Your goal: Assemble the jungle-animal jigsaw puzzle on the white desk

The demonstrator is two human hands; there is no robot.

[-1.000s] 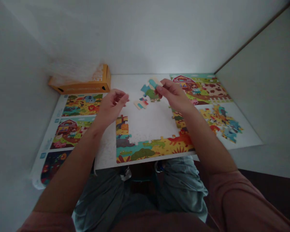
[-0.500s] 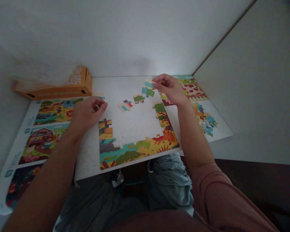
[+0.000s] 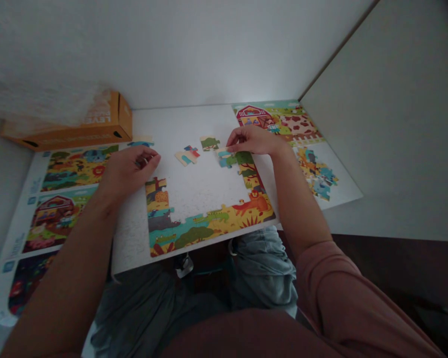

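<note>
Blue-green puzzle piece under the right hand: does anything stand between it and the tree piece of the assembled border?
Nothing visible. The blue-green puzzle piece lies right against the tree piece, and the right hand rests on top, not between them.

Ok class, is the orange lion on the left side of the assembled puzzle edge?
No, the orange lion sits at the right-hand corner of the puzzle edge.

Right hand [image 3: 254, 140] lower than in earlier frames; teal piece [image 3: 225, 159] moved down, now just beside tree border [image 3: 248, 171].
</note>
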